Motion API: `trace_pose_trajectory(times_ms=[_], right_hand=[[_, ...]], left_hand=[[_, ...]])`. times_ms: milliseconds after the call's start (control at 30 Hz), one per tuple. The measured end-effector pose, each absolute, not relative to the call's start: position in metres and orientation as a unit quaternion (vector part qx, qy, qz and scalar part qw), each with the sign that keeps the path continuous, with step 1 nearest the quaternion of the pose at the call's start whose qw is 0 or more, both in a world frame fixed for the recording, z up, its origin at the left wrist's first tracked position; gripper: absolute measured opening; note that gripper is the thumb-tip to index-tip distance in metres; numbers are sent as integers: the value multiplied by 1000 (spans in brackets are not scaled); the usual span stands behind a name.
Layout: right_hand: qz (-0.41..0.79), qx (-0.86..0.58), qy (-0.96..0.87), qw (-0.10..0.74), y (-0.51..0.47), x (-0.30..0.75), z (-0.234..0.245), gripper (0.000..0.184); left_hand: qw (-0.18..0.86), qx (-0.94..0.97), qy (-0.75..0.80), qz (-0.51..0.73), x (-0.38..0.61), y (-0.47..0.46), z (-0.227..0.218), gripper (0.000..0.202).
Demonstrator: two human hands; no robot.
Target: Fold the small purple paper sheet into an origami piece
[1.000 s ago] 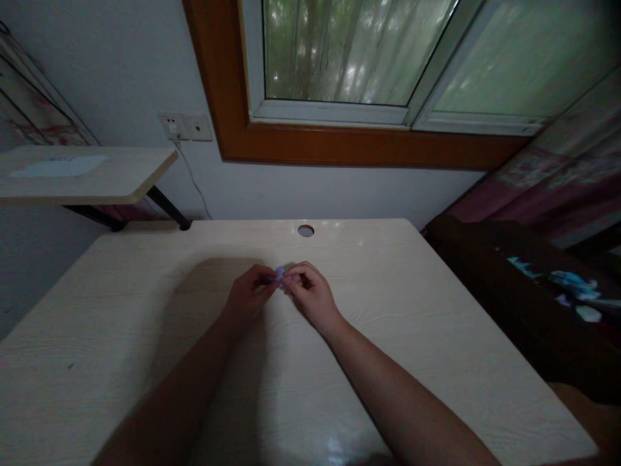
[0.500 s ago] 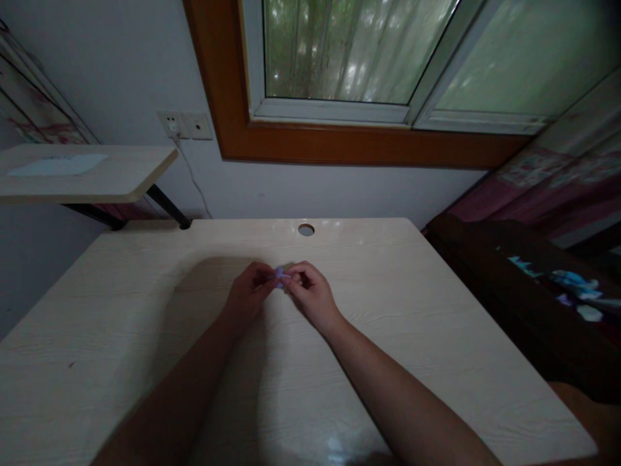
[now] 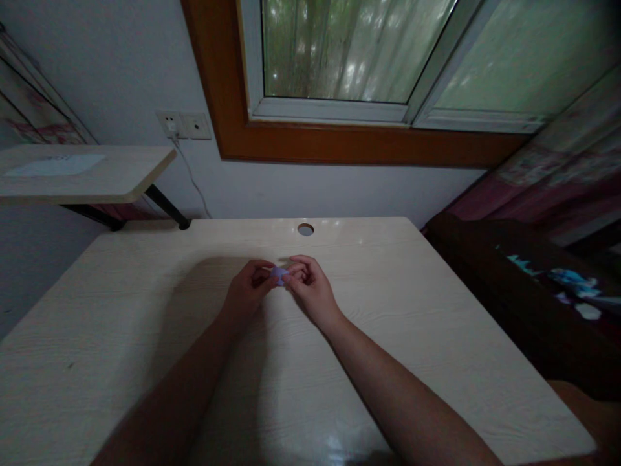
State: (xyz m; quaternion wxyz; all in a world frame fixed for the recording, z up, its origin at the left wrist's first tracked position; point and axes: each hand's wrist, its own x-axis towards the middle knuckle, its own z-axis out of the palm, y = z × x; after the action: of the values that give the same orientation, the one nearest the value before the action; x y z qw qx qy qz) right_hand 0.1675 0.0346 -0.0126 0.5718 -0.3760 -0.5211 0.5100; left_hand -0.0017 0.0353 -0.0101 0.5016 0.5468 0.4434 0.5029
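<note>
A small piece of purple folded paper (image 3: 279, 276) is held between my two hands, just above the pale wood-grain table (image 3: 388, 362). My left hand (image 3: 246, 288) pinches its left side between thumb and fingers. On the right side, the thumb and curled fingers of my right hand (image 3: 314, 290) grip it too, with the index finger lifted higher. The fingertips cover part of the paper, and its exact folded shape is too small to make out.
Behind the hands is a round cable hole (image 3: 305, 229) near the table's back edge. A raised shelf (image 3: 145, 169) with a paper sheet (image 3: 53, 166) stands at the left. At the right, a dark surface (image 3: 514, 304) bears blue and white items (image 3: 577, 282).
The purple paper has turned and shows a wider face. My right index finger has risen a little, while both arms stay almost in place.
</note>
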Motion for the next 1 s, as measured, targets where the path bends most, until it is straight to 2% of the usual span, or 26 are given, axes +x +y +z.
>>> trace_pose_trajectory(times_ms=[600,1000], right_hand=[[494,-389,-508,589,32,168,-9,31],[487,-392,-510,591,33,170,-13,29]], left_hand=[[515,550,454,475,-1,35,-10,34],[563,548,436,438,0,32,-4,37]])
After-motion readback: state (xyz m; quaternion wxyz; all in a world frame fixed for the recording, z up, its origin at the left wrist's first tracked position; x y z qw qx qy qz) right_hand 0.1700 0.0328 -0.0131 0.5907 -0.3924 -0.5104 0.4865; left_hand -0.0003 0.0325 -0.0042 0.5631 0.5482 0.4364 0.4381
